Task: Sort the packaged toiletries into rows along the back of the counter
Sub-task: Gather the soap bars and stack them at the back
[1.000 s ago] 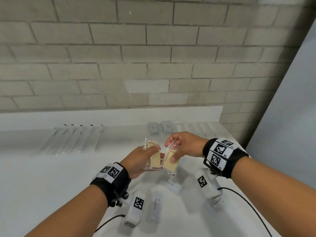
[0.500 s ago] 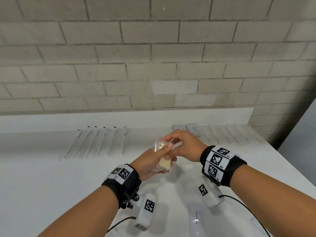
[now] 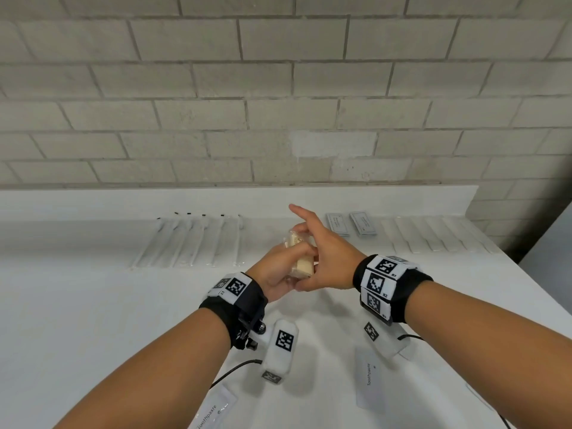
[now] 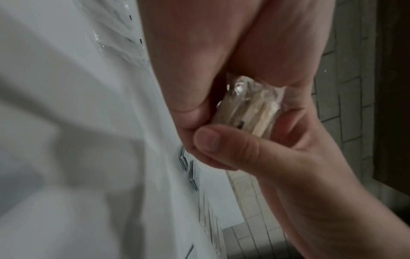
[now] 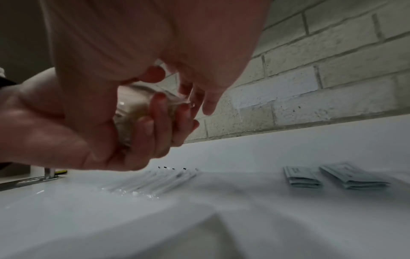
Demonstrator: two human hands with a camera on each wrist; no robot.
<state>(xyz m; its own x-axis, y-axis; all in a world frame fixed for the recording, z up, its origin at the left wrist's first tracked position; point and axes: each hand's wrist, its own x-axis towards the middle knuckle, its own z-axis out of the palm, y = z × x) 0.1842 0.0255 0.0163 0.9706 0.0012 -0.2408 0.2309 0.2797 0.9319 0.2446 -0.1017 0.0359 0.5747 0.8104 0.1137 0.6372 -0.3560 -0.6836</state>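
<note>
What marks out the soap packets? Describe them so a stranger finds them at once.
Below the brick wall runs a white counter. Above its middle, the left hand grips the soap packets, the right hand against them. They alone are cream bars in clear wrap; the sachets and clear sleeves behind lie flat.

There are two hands, the left hand (image 3: 280,271) and the right hand (image 3: 328,258). Two grey flat packets (image 3: 338,223) lie at the back. Two toothpaste packets (image 3: 369,379) lie near. The long clear packets (image 3: 188,239) blur together, too many to count.
</note>
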